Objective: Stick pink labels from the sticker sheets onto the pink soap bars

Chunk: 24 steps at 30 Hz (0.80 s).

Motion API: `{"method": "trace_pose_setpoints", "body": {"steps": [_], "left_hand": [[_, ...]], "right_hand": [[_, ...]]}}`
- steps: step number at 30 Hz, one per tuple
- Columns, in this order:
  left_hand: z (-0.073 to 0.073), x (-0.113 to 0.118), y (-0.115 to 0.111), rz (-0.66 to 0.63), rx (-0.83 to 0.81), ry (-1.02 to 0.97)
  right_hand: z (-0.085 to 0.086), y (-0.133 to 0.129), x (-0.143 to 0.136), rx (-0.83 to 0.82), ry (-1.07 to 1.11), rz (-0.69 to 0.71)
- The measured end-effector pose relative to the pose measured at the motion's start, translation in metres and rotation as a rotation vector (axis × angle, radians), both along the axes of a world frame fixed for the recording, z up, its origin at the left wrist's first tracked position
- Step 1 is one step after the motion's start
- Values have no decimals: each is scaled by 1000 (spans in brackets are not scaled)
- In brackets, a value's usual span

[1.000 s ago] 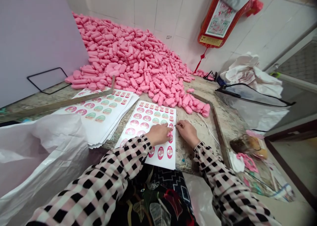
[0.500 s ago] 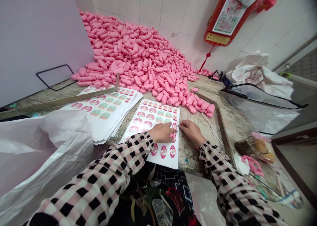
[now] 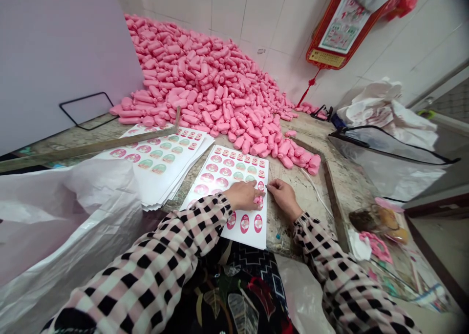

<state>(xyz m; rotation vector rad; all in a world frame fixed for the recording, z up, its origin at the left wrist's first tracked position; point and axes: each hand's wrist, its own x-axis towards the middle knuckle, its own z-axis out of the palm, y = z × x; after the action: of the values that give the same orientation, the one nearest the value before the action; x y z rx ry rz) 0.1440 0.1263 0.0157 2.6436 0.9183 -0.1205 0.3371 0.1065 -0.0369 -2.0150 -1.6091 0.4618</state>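
Tiled wall (image 3: 227,11) rises beyond the sheet (image 3: 232,182), which lies on the worn table (image 3: 309,204) with its printed side up, right in front of the person. Between sheet and wall spreads the pile of pink bottles (image 3: 208,85), its nearest ones just past the sheet's far edge. Left of the sheet is a stack (image 3: 156,185) of similar printed sheets, with a bar (image 3: 139,137) across it; nearer the person on that side is a white bag (image 3: 80,212).

The left hand (image 3: 242,196) rests on the sheet toward its right side, fingers partly bent; something small and pink shows by them, but whether they grip it or merely cover a label cannot be told. The right hand (image 3: 283,196) is just off the sheet's right edge, thumb and forefinger drawn narrow on a small dark tip (image 3: 266,186) that points toward an oval label.

The step in hand looks like fine work on the labels at that edge, with the left hand steadying the sheet. A move from here calls for a light, exact touch of the tip at the label's rim, and a sheet that does not slide.
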Motion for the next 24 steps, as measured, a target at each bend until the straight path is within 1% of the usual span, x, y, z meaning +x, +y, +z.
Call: {"method": "trace_pose_setpoints", "body": {"steps": [4, 9, 16, 24], "left_hand": [[3, 0, -1, 1, 3, 6], [4, 0, -1, -3, 7, 8], [2, 0, -2, -7, 15, 1], [3, -1, -2, -6, 8, 2]], "right_hand": [[3, 4, -5, 4, -32, -68], [7, 9, -7, -21, -43, -92], [10, 11, -11, -48, -49, -120], [9, 10, -17, -40, -27, -166]]}}
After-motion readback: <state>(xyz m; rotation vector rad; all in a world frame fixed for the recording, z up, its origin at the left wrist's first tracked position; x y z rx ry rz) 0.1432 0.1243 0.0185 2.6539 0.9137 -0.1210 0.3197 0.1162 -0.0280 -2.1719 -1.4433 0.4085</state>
